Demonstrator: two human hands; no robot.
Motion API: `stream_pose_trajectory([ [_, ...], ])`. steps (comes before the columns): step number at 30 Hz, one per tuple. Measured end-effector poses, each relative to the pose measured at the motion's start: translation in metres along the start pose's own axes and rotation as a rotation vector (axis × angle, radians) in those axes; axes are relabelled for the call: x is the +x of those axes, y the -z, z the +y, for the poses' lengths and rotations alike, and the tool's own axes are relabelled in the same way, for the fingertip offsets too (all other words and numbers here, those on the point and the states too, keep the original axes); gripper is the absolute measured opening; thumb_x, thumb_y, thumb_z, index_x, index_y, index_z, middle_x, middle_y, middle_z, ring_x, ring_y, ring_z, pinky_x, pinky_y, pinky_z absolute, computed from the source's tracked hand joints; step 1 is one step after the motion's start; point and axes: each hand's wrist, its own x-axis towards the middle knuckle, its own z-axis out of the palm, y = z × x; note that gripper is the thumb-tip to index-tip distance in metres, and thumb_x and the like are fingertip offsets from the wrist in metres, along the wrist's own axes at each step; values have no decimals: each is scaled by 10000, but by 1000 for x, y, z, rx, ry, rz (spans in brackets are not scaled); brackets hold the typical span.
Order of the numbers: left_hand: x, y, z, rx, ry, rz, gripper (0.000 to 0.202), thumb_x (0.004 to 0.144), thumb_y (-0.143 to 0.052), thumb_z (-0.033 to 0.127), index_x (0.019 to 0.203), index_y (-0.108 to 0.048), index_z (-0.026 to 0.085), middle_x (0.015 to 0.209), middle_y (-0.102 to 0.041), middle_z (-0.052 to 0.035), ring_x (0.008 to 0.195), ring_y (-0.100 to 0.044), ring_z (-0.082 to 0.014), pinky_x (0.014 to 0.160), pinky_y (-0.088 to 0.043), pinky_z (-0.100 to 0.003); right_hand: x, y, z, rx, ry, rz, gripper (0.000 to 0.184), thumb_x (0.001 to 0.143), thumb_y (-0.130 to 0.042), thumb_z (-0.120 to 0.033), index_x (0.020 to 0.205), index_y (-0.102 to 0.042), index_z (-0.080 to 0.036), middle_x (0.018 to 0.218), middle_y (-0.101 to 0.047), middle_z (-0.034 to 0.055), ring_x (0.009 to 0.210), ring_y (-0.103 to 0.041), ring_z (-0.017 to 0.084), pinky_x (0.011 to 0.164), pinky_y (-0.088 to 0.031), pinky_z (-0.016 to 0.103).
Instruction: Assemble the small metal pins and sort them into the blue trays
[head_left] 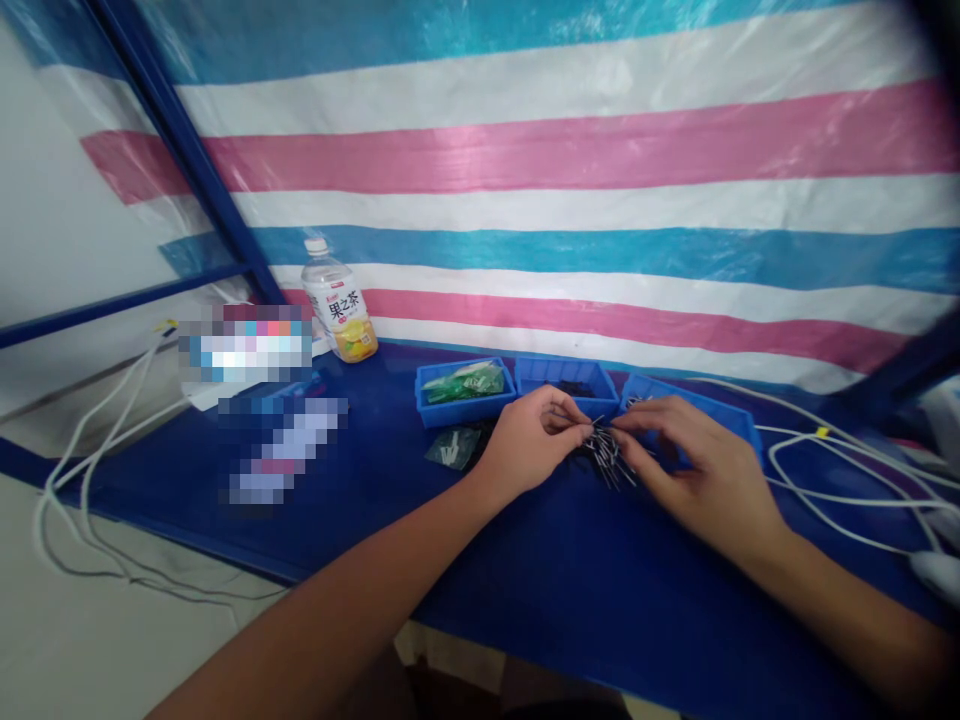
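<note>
My left hand (536,435) has its thumb and index finger pinched together at the near side of the middle bin. What the fingertips hold, if anything, is too small to make out. Facing it, my right hand (694,455) is also closed in a pinch, its fingertips a short gap away from the left ones. Between and just below both hands lies a loose pile of thin dark metal pins (611,462) on the blue table. A small clear bag (452,447) with pale pieces rests left of my left hand, near some dark items partly hidden by the wrist.
Along the back stand a blue bin (465,408) with green bags, a middle blue bin (566,370) with dark parts, and a right blue bin (739,425) partly behind my right hand. A drink bottle (341,305) stands back left. White cables (825,480) lie at right.
</note>
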Motion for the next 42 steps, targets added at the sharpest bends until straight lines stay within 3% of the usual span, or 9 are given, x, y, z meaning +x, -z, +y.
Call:
stream_pose_trajectory([
  [4, 0, 0, -1, 28, -36, -23, 166, 852, -837, 155, 959, -711, 142, 962, -805, -100, 910, -786, -198, 891, -643, -358, 0, -2, 5, -10, 35, -58, 111, 1046, -631, -258, 1128, -705, -273, 1105, -786, 86, 1048, -740, 296, 939, -580, 472],
  [9, -2, -2, 3, 28, -31, -55, 145, 857, -810, 123, 971, -723, 147, 1016, -827, -112, 933, -796, -199, 896, -641, -347, -4, -8, 12, 40, -70, -184, 71, 1014, -634, -243, 1012, -700, -270, 1004, -781, 55, 908, -736, 254, 803, -583, 404],
  [15, -2, -5, -1, -30, -17, -108, 196, 848, -836, 147, 1016, -735, 143, 1051, -826, -123, 968, -801, -212, 926, -647, -367, -6, -12, 13, 98, -169, -202, 31, 962, -679, -261, 946, -653, -262, 910, -758, 28, 735, -691, 197, 675, -551, 328],
  [19, -2, -6, 2, -124, -11, -89, 401, 817, -880, 159, 1183, -717, 143, 1199, -793, -158, 962, -790, -198, 914, -652, -362, -5, -11, 11, 159, -212, -191, 172, 957, -658, -236, 1123, -618, -259, 894, -727, 20, 690, -665, 185, 637, -550, 312],
  [22, -3, -5, 5, -31, -45, -60, 374, 875, -839, 225, 1227, -731, 159, 1214, -790, -152, 984, -782, -210, 878, -651, -347, -4, -8, 12, 168, -205, -136, 352, 969, -630, -232, 1318, -593, -254, 951, -728, 34, 753, -705, 203, 648, -572, 314],
  [26, -5, -3, 8, 117, -50, -129, 335, 994, -696, 304, 1296, -749, 168, 994, -824, -105, 820, -781, -196, 777, -643, -328, -3, -4, 13, 86, -177, -96, 129, 1003, -643, -279, 1117, -701, -265, 895, -728, 33, 741, -701, 207, 640, -558, 324],
  [28, -7, -3, 9, 153, -52, -157, 364, 1016, -662, 322, 1336, -747, 169, 975, -835, -98, 783, -786, -202, 766, -647, -338, -3, -4, 14, 86, -183, -75, 98, 1013, -664, -317, 1073, -722, -267, 904, -739, 33, 734, -696, 202, 648, -554, 330],
  [35, -6, -1, 9, 233, -112, -103, 332, 991, -699, 299, 1295, -796, 209, 1230, -828, -90, 1057, -811, -259, 977, -659, -408, -7, -12, 19, 185, -193, -131, 113, 1006, -704, -347, 1066, -734, -256, 906, -733, 39, 739, -683, 200, 645, -539, 338],
  [42, -2, 0, 3, 100, -124, -115, 455, 966, -673, 131, 1410, -719, 219, 1212, -830, -91, 1105, -806, -234, 1034, -645, -411, -7, -11, 15, 239, -190, -217, 143, 1020, -693, -328, 1138, -739, -262, 1081, -768, 73, 843, -719, 211, 724, -582, 354],
])
